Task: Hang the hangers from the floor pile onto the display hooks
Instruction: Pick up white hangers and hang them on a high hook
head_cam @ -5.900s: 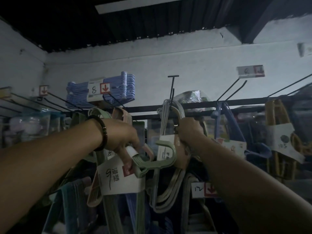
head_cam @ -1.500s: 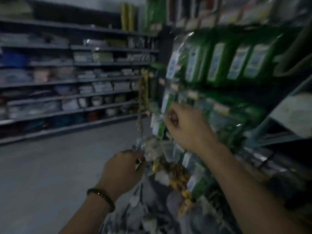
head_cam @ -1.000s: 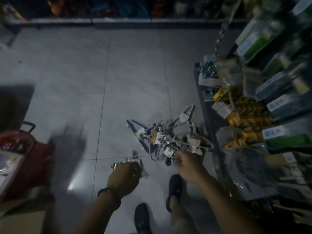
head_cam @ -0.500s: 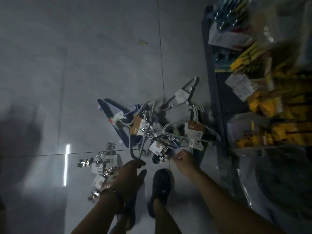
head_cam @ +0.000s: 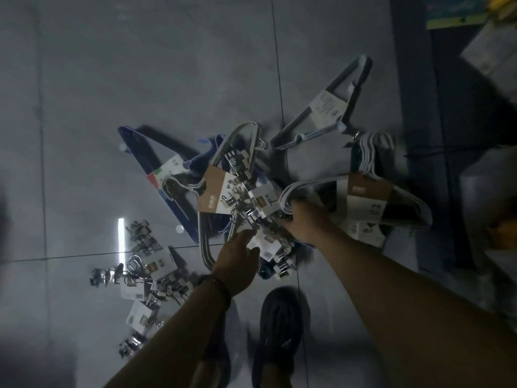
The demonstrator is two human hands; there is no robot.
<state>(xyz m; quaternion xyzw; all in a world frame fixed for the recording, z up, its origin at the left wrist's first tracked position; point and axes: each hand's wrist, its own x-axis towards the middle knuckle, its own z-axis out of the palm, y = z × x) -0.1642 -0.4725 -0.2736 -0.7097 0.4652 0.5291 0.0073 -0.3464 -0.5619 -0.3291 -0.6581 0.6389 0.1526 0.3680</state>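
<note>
The hanger pile lies on the grey tiled floor (head_cam: 140, 65). It holds a blue hanger bundle (head_cam: 167, 175), a grey hanger bundle (head_cam: 330, 107), a white hanger bundle (head_cam: 366, 200) with a brown label, and a tangle of metal clip hangers (head_cam: 246, 191). My left hand (head_cam: 237, 264) reaches into the tangle, and its thumb and fingers pinch a labelled clip hanger bundle. My right hand (head_cam: 305, 222) curls its fingers round the near end of the white hanger bundle. No display hooks are in view.
A second group of clip hangers (head_cam: 145, 278) lies on the floor to the left. My dark shoes (head_cam: 279, 331) stand just below the pile. A dark shelf base (head_cam: 414, 121) with packaged goods (head_cam: 492, 49) runs along the right side.
I turned from the hooks and shelves down to the floor pile. Both hands have moved forward into the pile; the right now grips the white bundle, the left the clip hangers.
</note>
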